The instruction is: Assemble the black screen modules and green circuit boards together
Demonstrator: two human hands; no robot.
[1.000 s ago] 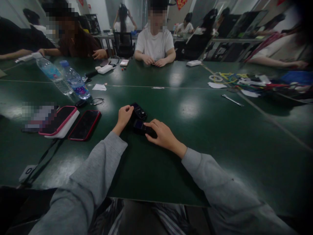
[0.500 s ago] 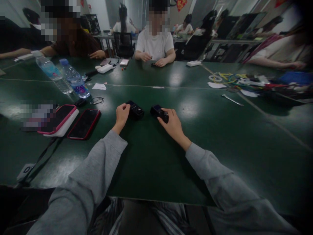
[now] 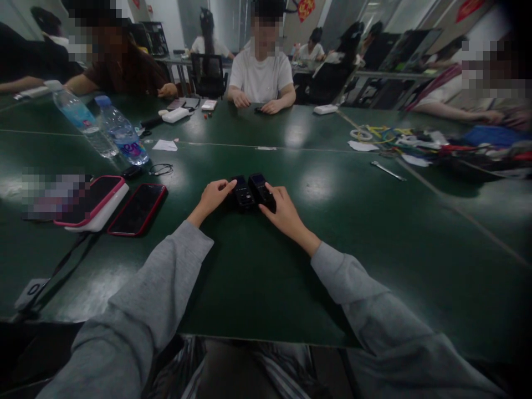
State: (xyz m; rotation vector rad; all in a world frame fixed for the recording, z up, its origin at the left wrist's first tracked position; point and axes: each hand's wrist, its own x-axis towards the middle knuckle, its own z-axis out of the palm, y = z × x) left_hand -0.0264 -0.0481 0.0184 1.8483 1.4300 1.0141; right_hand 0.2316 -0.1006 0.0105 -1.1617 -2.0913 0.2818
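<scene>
Two small black box-shaped devices lie almost side by side on the green table. The left black device point(image 3: 243, 195) has a dark screen at its far end and light markings near its close end. My left hand point(image 3: 215, 198) grips its left edge, thumb and fingers closed together. My right hand point(image 3: 286, 211) wraps round the right black device point(image 3: 259, 183), which also shows a dark screen; the palm hides part of it. Only a narrow gap, if any, parts the two devices. Their exact kind cannot be made out.
To the left lie a red-edged phone point(image 3: 138, 210), a pink-cased phone point(image 3: 92, 200) on a white block, and two water bottles point(image 3: 122, 133). A wrench point(image 3: 388, 170) and a heap of cables point(image 3: 399, 136) are at right. Across the table a person in white point(image 3: 261, 77) works.
My left hand has brought the left device rightward, up against the right one. The right device has turned a little and shifted slightly left with my right hand. The view has shifted slightly.
</scene>
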